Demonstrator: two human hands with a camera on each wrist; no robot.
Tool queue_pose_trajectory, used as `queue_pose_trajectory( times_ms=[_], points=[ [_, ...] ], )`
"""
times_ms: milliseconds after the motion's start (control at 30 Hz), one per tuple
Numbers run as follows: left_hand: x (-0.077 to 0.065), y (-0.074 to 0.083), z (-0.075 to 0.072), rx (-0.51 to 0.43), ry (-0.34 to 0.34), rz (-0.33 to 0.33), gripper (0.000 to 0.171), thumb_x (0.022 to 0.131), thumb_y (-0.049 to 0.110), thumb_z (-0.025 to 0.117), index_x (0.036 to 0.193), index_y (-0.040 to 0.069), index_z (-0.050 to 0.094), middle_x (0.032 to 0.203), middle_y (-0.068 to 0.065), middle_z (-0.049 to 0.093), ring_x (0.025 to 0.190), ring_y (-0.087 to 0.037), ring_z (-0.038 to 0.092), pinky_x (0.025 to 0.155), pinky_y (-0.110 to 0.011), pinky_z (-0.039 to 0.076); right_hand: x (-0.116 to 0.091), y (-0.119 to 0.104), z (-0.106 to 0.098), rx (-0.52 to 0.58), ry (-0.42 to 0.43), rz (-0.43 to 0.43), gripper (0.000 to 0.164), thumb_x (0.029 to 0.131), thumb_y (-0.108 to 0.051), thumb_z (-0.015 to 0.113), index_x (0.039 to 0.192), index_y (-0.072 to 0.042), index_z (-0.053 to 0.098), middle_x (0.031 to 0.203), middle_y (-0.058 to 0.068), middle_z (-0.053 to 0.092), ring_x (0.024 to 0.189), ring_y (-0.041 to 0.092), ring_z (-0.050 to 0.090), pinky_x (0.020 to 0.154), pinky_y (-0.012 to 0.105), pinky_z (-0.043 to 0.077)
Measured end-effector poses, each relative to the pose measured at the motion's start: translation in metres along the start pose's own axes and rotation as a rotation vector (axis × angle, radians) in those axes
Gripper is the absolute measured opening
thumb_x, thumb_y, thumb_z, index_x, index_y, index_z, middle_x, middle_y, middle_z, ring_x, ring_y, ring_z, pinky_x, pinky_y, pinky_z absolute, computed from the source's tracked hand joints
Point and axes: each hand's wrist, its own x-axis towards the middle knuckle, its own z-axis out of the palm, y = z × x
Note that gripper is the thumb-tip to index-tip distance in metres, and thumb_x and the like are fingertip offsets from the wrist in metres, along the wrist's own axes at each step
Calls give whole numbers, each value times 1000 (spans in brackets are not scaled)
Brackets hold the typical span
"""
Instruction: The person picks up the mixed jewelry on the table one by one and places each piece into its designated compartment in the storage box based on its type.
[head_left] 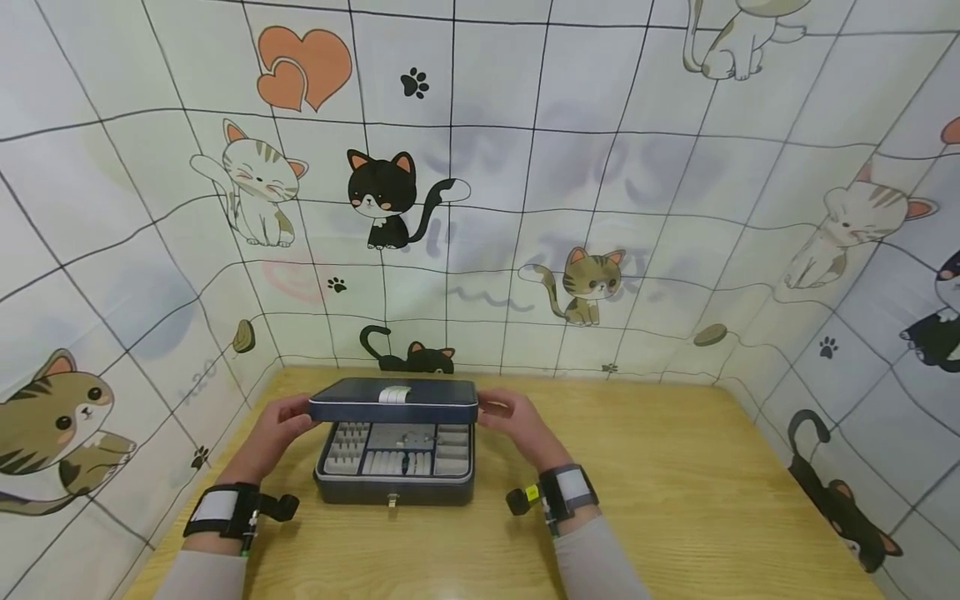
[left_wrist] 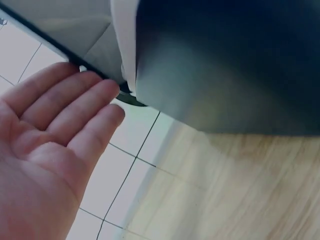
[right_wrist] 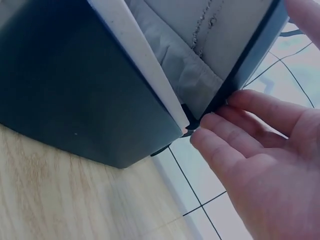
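Note:
A dark blue jewelry box (head_left: 394, 493) stands on the table with its lid (head_left: 435, 400) partly raised. Pale compartments (head_left: 397, 454) show inside, with small pieces of jewelry too small to make out. At the lid's left side is my left hand (head_left: 281, 425); its nearly straight fingers (left_wrist: 95, 95) touch the lid's edge in the left wrist view. My right hand (head_left: 521, 421) touches the opposite side, and its fingers (right_wrist: 235, 132) lie extended along the lid's edge near the hinge. Inside the lid, a thin chain (right_wrist: 200, 25) hangs over a gathered cloth pocket (right_wrist: 175, 60).
A light wooden table (head_left: 675, 483) carries the box on its left half. Behind and on both sides rises a white cloth (head_left: 495, 167) with grid lines and printed cats. A small metal clasp (head_left: 392, 500) sits on the box's front.

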Motion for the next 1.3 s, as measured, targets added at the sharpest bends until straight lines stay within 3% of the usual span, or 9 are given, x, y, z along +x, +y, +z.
queue_pose_trajectory(
  times_ms=[167,400,633,700,767,867,933,1300],
  points=[
    [-4,-6,-7,9,-70,2,56,99,15,62,147,-12,52,120,14,77,111,-4,71,94,-21,54,-1,2,-2,4,-34,-36,61,94,-16,79,150,-3,57,156,19,56,145,39,54,119,49,46],
    [-6,-9,-14,-67,-192,-13,68,95,4,69,153,-17,40,136,21,69,122,-2,69,98,-20,55,0,4,-5,57,-87,-40,68,84,-2,85,147,1,59,152,22,57,147,41,52,119,46,44],
    [-8,-7,-18,-82,-270,-56,83,89,-1,77,156,-19,31,143,23,60,129,9,59,104,-13,47,-1,7,-8,-31,-127,-46,68,84,-3,86,146,2,59,150,21,58,145,43,54,119,48,46],
    [-8,-6,-19,-75,-290,-78,87,87,-1,79,157,-18,30,149,13,59,130,9,58,105,-13,47,-2,6,-9,-41,-138,-47,67,85,-4,85,146,3,59,149,21,57,145,44,54,119,49,45],
    [-8,-6,-21,-69,-311,-97,90,85,-1,81,157,-18,30,156,-5,56,130,9,58,105,-14,48,-3,7,-9,-42,-144,-45,65,85,-4,85,145,3,59,148,22,57,145,44,53,119,48,45],
    [-6,-4,-22,-61,-344,-108,94,81,-3,84,156,-19,30,160,-35,42,130,7,59,106,-16,49,-3,8,-10,-31,-148,-43,62,86,-1,83,143,5,60,148,24,57,145,44,53,119,48,45],
    [-6,-2,-22,-49,-363,-110,96,79,-3,85,156,-20,30,159,-45,34,130,8,59,106,-16,49,-3,8,-9,-29,-146,-38,61,85,0,83,142,5,60,148,24,57,145,44,53,119,47,46],
    [-4,9,-20,43,-384,-126,99,76,4,90,157,-14,36,159,-40,40,129,11,57,108,-15,47,-3,8,-6,-35,-120,-23,58,83,-2,86,136,4,64,145,22,59,143,43,56,114,43,51]
  ],
)
